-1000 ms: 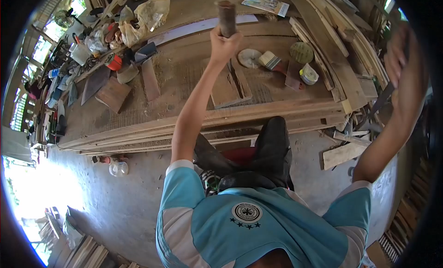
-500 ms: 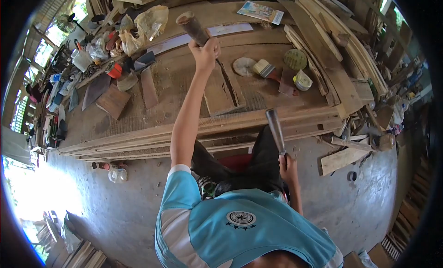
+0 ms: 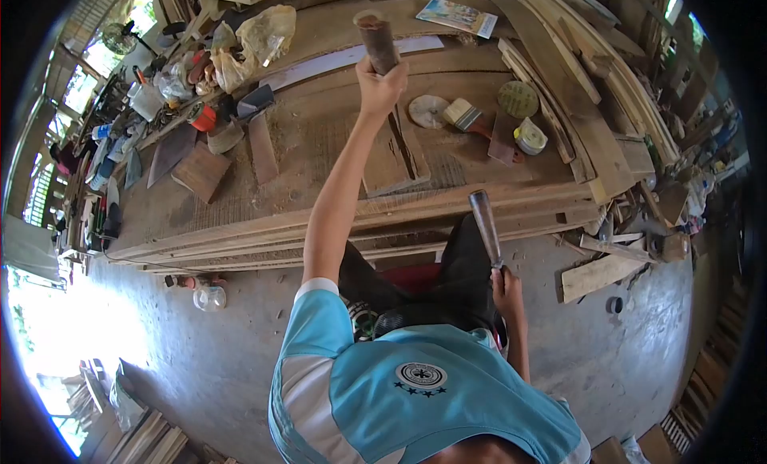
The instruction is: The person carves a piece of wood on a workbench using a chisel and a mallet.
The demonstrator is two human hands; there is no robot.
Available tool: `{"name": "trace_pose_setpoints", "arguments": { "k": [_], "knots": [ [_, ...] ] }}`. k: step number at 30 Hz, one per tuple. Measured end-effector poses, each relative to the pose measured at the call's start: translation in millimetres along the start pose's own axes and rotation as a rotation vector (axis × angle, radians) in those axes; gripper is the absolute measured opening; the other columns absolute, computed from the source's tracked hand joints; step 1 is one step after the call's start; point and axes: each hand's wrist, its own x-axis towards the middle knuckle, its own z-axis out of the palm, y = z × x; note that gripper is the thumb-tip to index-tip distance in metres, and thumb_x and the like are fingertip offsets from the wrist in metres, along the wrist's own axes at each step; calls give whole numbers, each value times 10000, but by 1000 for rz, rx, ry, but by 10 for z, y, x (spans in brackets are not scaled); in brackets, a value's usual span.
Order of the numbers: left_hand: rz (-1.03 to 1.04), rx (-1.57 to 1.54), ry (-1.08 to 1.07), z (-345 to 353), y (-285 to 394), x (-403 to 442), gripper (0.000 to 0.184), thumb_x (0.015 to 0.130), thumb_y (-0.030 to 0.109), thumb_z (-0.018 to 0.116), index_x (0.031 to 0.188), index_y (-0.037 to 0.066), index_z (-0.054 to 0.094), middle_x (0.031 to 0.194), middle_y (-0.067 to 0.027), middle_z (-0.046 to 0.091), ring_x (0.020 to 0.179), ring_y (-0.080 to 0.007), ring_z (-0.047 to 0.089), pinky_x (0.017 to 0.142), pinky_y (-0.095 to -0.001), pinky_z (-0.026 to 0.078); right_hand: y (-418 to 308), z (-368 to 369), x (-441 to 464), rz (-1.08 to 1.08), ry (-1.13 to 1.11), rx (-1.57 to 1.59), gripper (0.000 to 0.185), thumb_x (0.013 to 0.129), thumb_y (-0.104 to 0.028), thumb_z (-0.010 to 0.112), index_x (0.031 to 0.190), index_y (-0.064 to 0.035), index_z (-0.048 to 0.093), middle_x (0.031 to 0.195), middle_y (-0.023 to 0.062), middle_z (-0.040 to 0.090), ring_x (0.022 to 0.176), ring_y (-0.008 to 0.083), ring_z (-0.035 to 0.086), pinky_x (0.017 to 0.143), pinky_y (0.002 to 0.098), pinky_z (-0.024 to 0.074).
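My left hand (image 3: 382, 88) is closed around a thick, round wooden mallet-like tool (image 3: 377, 42), its worn brown end pointing up and away; whatever lies below the fist is hidden. Beneath that hand, on the bench, lies a board (image 3: 382, 164) with a long dark slot (image 3: 406, 148). Over my right leg, my right hand (image 3: 506, 292) grips what looks like a chisel by its narrow end. Its tapered wooden handle (image 3: 486, 224) points up toward the bench edge, while its lower part is covered by the fingers.
On the wooden bench (image 3: 304, 156) are a paintbrush (image 3: 463, 115), a tape measure (image 3: 530, 136), two round discs and wood offcuts (image 3: 201, 173). Long planks (image 3: 571, 96) line the right side. Plastic bags (image 3: 268, 34) and clutter crowd the left. A jar (image 3: 209, 298) stands on the floor.
The left hand and its tool have moved right relative to the board, and the tool stands more upright. The right hand keeps its grip; the whole view has shifted slightly.
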Motion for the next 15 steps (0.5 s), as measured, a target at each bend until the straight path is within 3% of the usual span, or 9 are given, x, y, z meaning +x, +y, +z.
{"name": "trace_pose_setpoints", "arguments": {
  "k": [5, 8, 11, 13, 15],
  "knots": [
    [-5, 92, -38, 38, -93, 6, 167, 705, 1, 516, 624, 75, 390, 463, 19, 381, 359, -56, 308, 335, -233, 241, -33, 61, 6, 60, -88, -26, 219, 835, -155, 453, 759, 50, 468, 598, 215, 489, 545, 367, 490, 485, 365, 375],
    [-75, 24, -62, 56, -82, 56, 163, 655, -7, 516, 603, 75, 385, 478, 22, 418, 394, -41, 370, 358, -213, 272, -53, 119, 55, -62, -56, -43, 230, 837, -162, 453, 750, 50, 471, 593, 203, 502, 515, 351, 481, 475, 362, 372],
    [-101, 29, -33, 54, -70, 62, 163, 654, -10, 511, 600, 77, 385, 476, 23, 417, 394, -41, 372, 357, -213, 273, -189, 115, 128, -42, -90, 68, 232, 840, -165, 448, 749, 46, 482, 578, 177, 505, 483, 296, 480, 461, 338, 367],
    [-86, 40, -38, 43, -61, 62, 178, 677, -7, 514, 595, 79, 381, 462, 26, 388, 373, -48, 342, 344, -219, 256, -232, 106, 221, 23, -150, 103, 225, 852, -172, 431, 756, 23, 488, 543, 90, 484, 465, 190, 459, 445, 300, 351],
    [-72, 50, -46, 47, -78, 68, 196, 700, -3, 516, 591, 82, 378, 448, 29, 358, 352, -55, 313, 332, -225, 238, -383, 53, 420, 33, -144, 218, 228, 858, -183, 423, 748, 7, 485, 539, 52, 451, 470, 148, 434, 438, 281, 335]
  ]
}}
